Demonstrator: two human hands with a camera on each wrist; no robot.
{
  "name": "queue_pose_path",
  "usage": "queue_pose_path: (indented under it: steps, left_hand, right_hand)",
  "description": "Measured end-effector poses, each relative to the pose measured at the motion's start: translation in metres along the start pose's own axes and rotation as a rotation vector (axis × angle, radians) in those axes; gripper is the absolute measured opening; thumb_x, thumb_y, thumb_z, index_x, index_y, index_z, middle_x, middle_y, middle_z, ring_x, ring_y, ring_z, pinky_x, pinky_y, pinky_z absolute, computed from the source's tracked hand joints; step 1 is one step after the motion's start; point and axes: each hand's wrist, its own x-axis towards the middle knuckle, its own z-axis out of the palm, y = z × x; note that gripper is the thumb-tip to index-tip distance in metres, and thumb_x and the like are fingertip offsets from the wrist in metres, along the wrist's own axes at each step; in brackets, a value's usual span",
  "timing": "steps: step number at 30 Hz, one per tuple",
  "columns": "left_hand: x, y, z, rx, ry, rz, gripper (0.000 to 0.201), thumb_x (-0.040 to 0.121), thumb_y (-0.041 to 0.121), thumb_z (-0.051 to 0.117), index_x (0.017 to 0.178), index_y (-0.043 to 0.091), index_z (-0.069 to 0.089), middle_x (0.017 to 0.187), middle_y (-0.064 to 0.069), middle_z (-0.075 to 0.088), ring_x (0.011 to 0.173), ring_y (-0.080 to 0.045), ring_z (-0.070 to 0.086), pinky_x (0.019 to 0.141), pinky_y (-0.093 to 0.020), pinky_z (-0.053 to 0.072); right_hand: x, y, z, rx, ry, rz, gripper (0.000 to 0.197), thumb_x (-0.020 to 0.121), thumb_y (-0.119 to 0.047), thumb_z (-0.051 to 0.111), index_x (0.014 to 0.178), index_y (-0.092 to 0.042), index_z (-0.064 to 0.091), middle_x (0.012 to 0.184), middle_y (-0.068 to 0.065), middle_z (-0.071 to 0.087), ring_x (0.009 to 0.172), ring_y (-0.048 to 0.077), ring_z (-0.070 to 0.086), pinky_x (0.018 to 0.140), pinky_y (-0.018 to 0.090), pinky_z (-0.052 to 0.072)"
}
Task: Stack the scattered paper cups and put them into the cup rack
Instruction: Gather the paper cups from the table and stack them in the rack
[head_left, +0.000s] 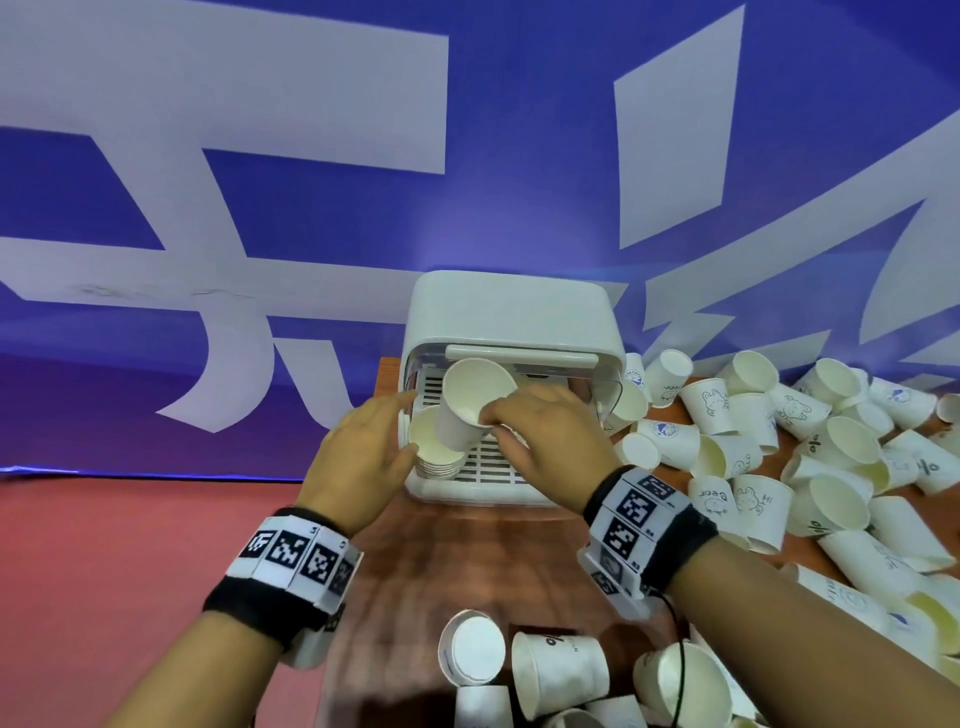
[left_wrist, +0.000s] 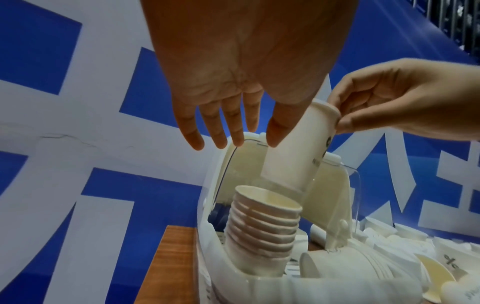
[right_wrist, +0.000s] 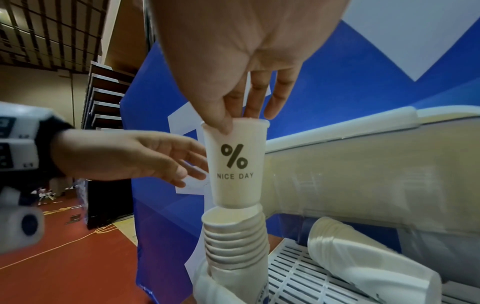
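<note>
One cup (right_wrist: 236, 162) pinched at rim by right hand (head_left: 540, 431), base poised right over stack (right_wrist: 233, 236) standing in cup rack (head_left: 511, 322) at desk's far edge; axes nearly aligned. Left hand (head_left: 363, 447) relaxed beside stack, nearer to steady it.

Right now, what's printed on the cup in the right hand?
A dark percent sign over "NICE DAY" on the white cup; right wrist view.

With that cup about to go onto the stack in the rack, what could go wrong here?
The right hand only pinches the cup by its rim, so it could twist or slip. The stack leans in the rack, and the open left hand is off it; a push down could tip it.
</note>
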Motion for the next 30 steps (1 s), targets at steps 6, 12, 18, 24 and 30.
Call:
queue_pose_path:
  steps: [6, 12, 18, 24, 30]
  left_hand:
    - [-0.003, 0.0, -0.008, -0.054, 0.062, -0.01, 0.057, 0.085, 0.016, 0.06, 0.138, 0.023, 0.04, 0.134, 0.001, 0.05, 0.122, -0.021, 0.046, 0.102, -0.04, 0.039]
    - [-0.008, -0.001, -0.013, -0.072, 0.087, 0.009, 0.055, 0.086, 0.018, 0.061, 0.136, 0.026, 0.041, 0.132, 0.004, 0.05, 0.121, -0.019, 0.045, 0.102, -0.039, 0.039]
    - [-0.014, 0.013, -0.009, -0.055, 0.083, 0.078, 0.05, 0.085, 0.018, 0.06, 0.132, 0.025, 0.045, 0.131, 0.003, 0.05, 0.119, -0.019, 0.046, 0.1, -0.042, 0.04]
    - [-0.02, 0.045, 0.014, -0.085, 0.004, 0.221, 0.042, 0.085, 0.025, 0.055, 0.127, 0.026, 0.049, 0.129, 0.005, 0.053, 0.121, -0.017, 0.047, 0.102, -0.04, 0.039]
    - [-0.027, 0.088, 0.054, -0.06, -0.144, 0.284, 0.036, 0.087, 0.019, 0.059, 0.123, 0.024, 0.054, 0.125, 0.004, 0.054, 0.118, -0.017, 0.048, 0.103, -0.035, 0.036]
  right_hand:
    - [0.014, -0.008, 0.023, -0.003, -0.138, -0.037, 0.011, 0.074, -0.011, 0.064, 0.083, -0.016, 0.069, 0.069, 0.002, 0.067, 0.069, 0.028, 0.062, 0.065, 0.035, 0.051]
    - [0.017, -0.007, 0.039, 0.003, -0.45, 0.02, 0.028, 0.093, -0.018, 0.05, 0.116, -0.021, 0.065, 0.117, 0.01, 0.064, 0.115, 0.029, 0.053, 0.097, 0.038, 0.038]
    - [-0.004, 0.0, 0.028, 0.075, -0.364, 0.077, 0.032, 0.091, -0.018, 0.052, 0.121, -0.023, 0.061, 0.12, -0.002, 0.063, 0.115, 0.022, 0.052, 0.1, 0.031, 0.032]
    - [-0.051, 0.02, 0.0, 0.055, -0.377, 0.229, 0.026, 0.093, -0.022, 0.049, 0.114, -0.023, 0.065, 0.115, -0.004, 0.066, 0.108, 0.02, 0.055, 0.096, 0.031, 0.036]
    - [-0.12, 0.045, -0.034, 0.061, -0.349, 0.443, 0.021, 0.09, -0.019, 0.053, 0.1, -0.024, 0.07, 0.1, -0.004, 0.069, 0.09, 0.014, 0.059, 0.077, 0.027, 0.042]
